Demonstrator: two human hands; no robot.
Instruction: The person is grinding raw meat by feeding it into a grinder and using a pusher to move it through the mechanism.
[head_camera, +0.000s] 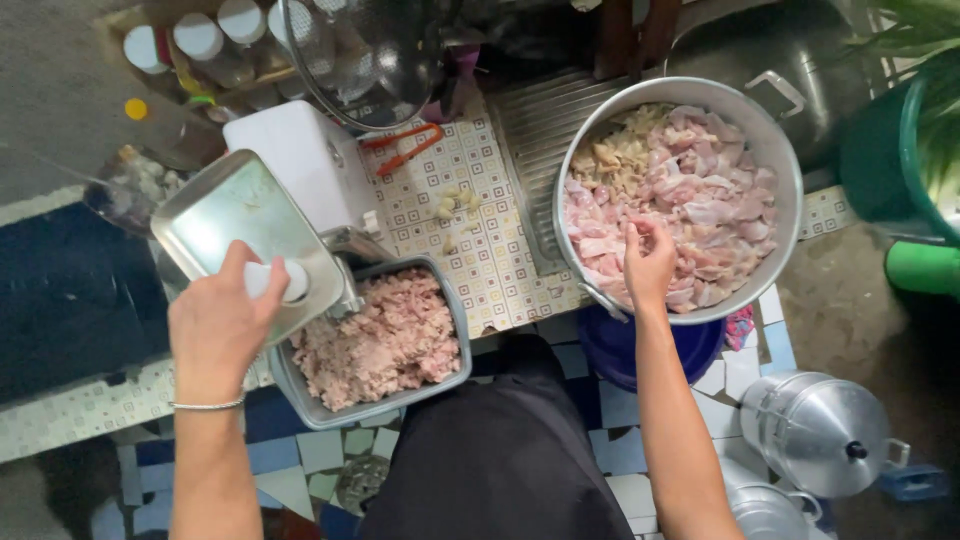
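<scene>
The work stood at the feeding step of mincing meat, taking the white meat grinder (300, 165) as the landmark. The left hand (222, 318) was closed around the white pusher (283, 279), pressing it into the steel feed tray (225, 215) on the near side of the grinder. Just right of and below the grinder's outlet sat a grey rectangular pan (455, 310), nearly full of pale pink, crumbly minced meat (380, 340). Well to the right of the grinder, across the tiled worktop (480, 235), the right hand (650, 265) dipped into a large round metal bowl (780, 150), fingers pinched on raw meat pieces (700, 190): glossy, pink and cream chunks heaped high. Judging from this, the next move called for carrying a handful back to the tray without dripping and lifting the pusher clear first.
</scene>
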